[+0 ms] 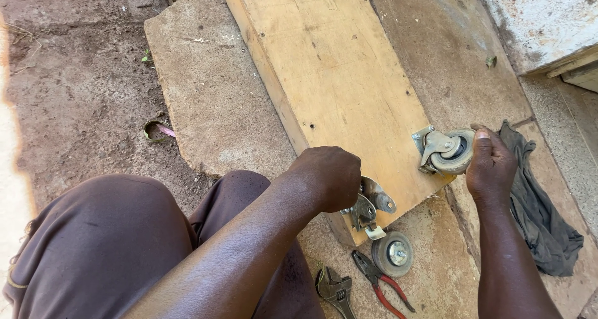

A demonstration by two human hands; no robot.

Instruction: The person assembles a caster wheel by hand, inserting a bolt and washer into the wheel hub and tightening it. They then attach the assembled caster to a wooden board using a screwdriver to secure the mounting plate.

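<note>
My left hand (329, 177) is closed around a metal caster bracket (372, 208) at the near left corner of a wooden board (336, 76). My right hand (490, 163) grips a grey caster wheel (450, 150) with its metal mounting plate, sitting at the board's near right corner. A loose grey wheel (393, 253) lies on the ground just below the bracket.
Red-handled pliers (381, 285) and an adjustable wrench (335, 290) lie on the concrete by my knee. A dark rag (536, 207) lies to the right of my right hand. The board rests on a concrete slab (205, 89) beside bare dirt.
</note>
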